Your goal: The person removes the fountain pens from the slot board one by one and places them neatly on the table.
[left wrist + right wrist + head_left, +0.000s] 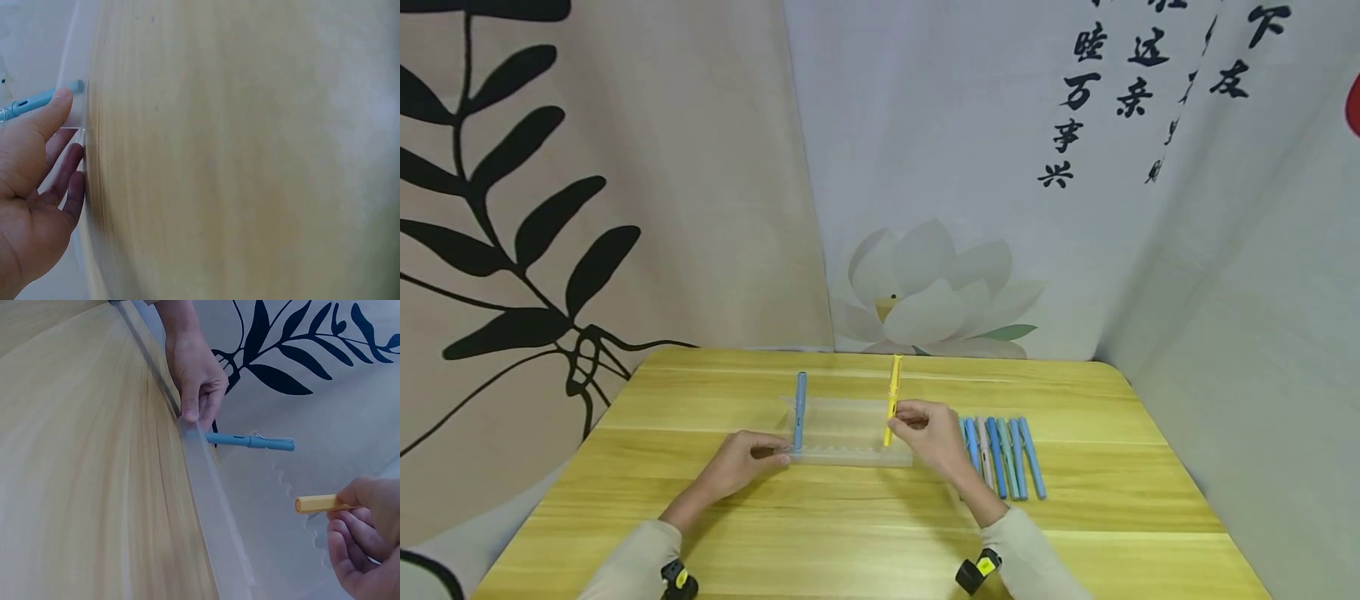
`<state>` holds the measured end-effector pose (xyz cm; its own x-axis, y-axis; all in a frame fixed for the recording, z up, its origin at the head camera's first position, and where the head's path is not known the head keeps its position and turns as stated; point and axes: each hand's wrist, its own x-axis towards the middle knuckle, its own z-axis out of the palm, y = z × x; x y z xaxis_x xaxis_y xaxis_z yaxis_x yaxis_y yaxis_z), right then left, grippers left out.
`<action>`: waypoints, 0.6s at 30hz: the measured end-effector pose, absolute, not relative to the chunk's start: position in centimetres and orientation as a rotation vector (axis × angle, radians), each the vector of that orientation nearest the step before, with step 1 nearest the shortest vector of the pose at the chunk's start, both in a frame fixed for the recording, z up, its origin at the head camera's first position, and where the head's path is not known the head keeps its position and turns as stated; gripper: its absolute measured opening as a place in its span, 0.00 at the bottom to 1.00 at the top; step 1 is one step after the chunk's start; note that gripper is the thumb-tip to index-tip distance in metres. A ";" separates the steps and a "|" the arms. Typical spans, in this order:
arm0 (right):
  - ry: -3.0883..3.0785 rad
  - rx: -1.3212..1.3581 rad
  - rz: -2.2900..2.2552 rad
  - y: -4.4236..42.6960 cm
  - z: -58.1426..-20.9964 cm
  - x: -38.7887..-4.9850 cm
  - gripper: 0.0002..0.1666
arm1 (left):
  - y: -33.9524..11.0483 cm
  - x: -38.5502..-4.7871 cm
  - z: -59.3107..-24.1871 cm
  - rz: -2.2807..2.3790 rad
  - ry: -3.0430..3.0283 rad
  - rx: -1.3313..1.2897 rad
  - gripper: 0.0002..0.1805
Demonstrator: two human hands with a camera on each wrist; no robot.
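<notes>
A clear plastic pen rack (850, 457) with a scalloped strip stands on the table. My left hand (741, 461) pinches its left end between thumb and fingers, as the right wrist view also shows. Beside that hand, a blue pen (800, 412) stands upright in the rack; in the right wrist view this pen (269, 444) has a metal clip. My right hand (936, 433) pinches a yellow pen (893, 383) upright over the rack's right part. In the right wrist view the yellow pen's end (315, 503) is apart from the scalloped strip.
Several blue, green and grey pens (1002, 458) lie side by side on the wooden table (820, 533), right of the rack and partly behind my right wrist. Curtains (700, 183) with printed leaves, a flower and writing hang behind the table.
</notes>
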<state>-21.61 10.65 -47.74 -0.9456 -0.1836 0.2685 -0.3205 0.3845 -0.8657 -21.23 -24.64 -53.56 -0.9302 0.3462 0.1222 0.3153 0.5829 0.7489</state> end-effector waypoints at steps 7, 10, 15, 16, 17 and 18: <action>-2.532 0.372 1.579 12.5 -47.7 -21.5 0.14 | -24.7 -21.2 -53.6 1.299 2.766 0.597 0.17; -2.537 0.342 1.559 13.3 -47.5 -21.3 0.15 | -24.7 -21.3 -53.7 1.292 2.769 0.598 0.17; -2.525 0.313 1.551 14.6 -47.6 -21.3 0.15 | -24.6 -21.3 -53.6 1.295 2.770 0.594 0.17; -2.529 0.308 1.547 14.9 -47.6 -21.3 0.15 | -24.6 -21.3 -53.6 1.295 2.770 0.595 0.17; -2.527 0.306 1.546 15.2 -47.6 -21.3 0.16 | -24.6 -21.3 -53.6 1.296 2.769 0.594 0.17; -2.530 0.300 1.539 15.5 -47.6 -21.2 0.16 | -24.6 -21.3 -53.6 1.293 2.770 0.594 0.17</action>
